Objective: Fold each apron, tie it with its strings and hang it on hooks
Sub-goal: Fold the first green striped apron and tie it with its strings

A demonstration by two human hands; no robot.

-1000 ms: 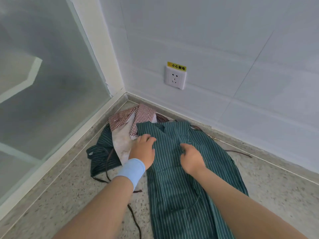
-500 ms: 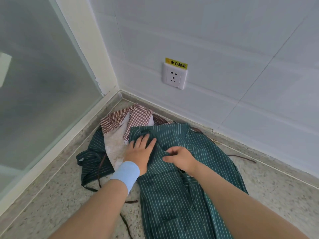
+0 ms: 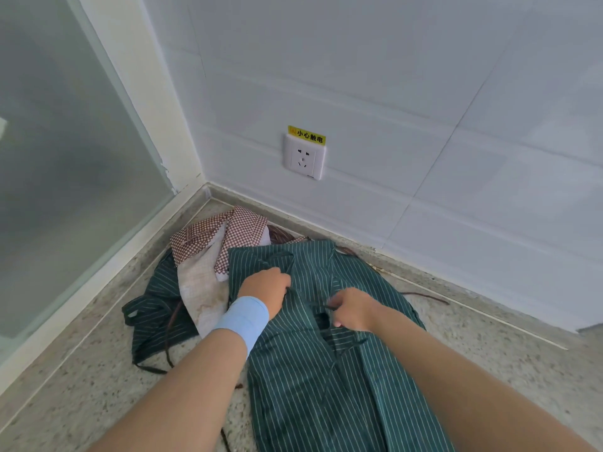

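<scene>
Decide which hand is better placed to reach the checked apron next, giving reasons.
Left, probably: the left hand grips the green striped apron beside the checked apron, while the right hand sits farther away across it.

A green striped apron point(image 3: 310, 380) lies spread on the speckled floor point(image 3: 81, 370) in a corner of the room. The left hand point(image 3: 266, 287), with a light blue wristband point(image 3: 243, 318), grips a fold near the apron's top, fingers curled. The right hand point(image 3: 350, 309), just beside it, pinches a thin dark string point(image 3: 328, 307). A red checked apron point(image 3: 241, 230) and another green striped one point(image 3: 153, 308) lie crumpled to the left. A white socket point(image 3: 303, 156) with a yellow label point(image 3: 306, 138) sits on the tiled wall point(image 3: 424, 93).
</scene>
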